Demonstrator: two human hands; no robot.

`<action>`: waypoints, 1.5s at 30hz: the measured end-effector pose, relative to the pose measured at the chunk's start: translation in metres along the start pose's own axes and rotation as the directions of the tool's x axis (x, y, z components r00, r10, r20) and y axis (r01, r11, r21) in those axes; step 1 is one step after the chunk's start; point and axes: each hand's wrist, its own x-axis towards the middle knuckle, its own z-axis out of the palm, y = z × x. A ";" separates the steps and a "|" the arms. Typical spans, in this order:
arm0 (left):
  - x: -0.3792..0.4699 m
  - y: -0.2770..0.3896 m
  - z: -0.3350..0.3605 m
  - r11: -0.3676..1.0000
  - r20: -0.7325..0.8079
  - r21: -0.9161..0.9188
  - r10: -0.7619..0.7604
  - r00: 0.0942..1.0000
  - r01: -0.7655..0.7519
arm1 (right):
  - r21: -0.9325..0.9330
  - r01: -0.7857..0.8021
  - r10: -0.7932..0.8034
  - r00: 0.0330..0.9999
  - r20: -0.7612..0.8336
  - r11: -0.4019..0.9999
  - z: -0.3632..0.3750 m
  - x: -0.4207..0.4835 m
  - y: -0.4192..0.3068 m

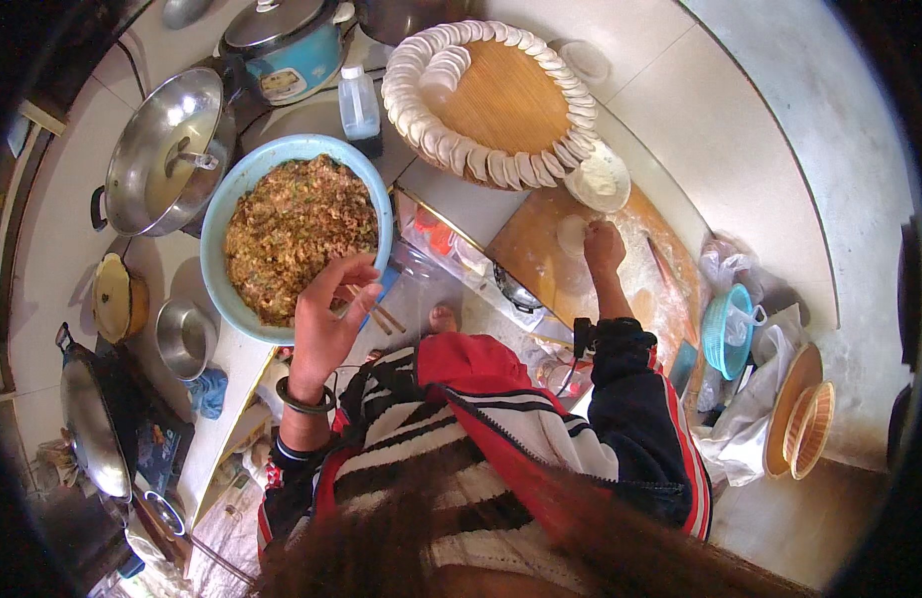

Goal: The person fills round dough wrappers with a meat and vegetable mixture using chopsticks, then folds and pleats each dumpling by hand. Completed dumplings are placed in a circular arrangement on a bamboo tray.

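My left hand (332,314) is over the near right rim of a light blue bowl (213,254) of chopped filling (300,232). Its fingers are curved with the thumb apart. Wooden chopsticks (385,317) pass behind it; whether it touches them is unclear. My right hand (604,247), fingers curled, is over a floured wooden board (536,224), beside a round dough wrapper (573,236). Its fingertips are hidden. Above lies a bowl of flour (601,178). Folded dumplings (431,138) ring a round wooden board (506,97), with a short inner row.
A wok (166,157) with a ladle and a blue rice cooker (300,63) stand beyond the filling. A capped bottle (358,105) stands nearby. At left are a metal pot (184,340) and a lidded pot (117,299). A turquoise basket (726,333) is at right.
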 end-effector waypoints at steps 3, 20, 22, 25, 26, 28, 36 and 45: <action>0.000 0.000 0.000 1.000 0.002 0.006 -0.010 1.000 0.010 | -0.062 0.040 -0.040 0.999 -0.004 0.997 -0.002 0.000 0.002; 0.003 0.000 0.001 0.999 0.061 0.029 -0.020 0.998 0.018 | -0.005 0.414 -0.409 0.897 -0.167 0.910 0.007 0.008 0.010; 0.003 0.000 0.002 0.999 0.049 0.035 -0.014 0.999 0.013 | 0.012 0.497 -0.492 0.862 -0.120 0.868 0.011 0.013 0.009; 0.003 0.000 0.002 0.998 0.050 0.060 0.007 0.999 -0.010 | -0.030 0.524 -0.524 0.852 0.007 0.851 0.013 0.018 0.009; 0.002 -0.001 0.002 0.997 0.051 0.077 0.015 0.999 -0.019 | -0.029 0.529 -0.529 0.849 0.015 0.848 0.012 0.019 0.009; 0.001 0.000 0.002 0.999 0.048 0.049 -0.003 0.999 0.001 | -0.027 0.544 -0.544 0.839 0.012 0.839 0.009 0.018 0.009; -0.002 0.001 0.002 0.999 0.044 0.021 -0.045 0.998 0.044 | -0.089 0.288 -0.242 0.906 0.347 0.953 -0.050 0.006 -0.022; 0.010 -0.006 0.022 0.776 0.232 -0.537 -0.241 0.942 0.331 | 0.917 0.173 -0.729 0.666 0.160 0.359 -0.140 -0.062 -0.216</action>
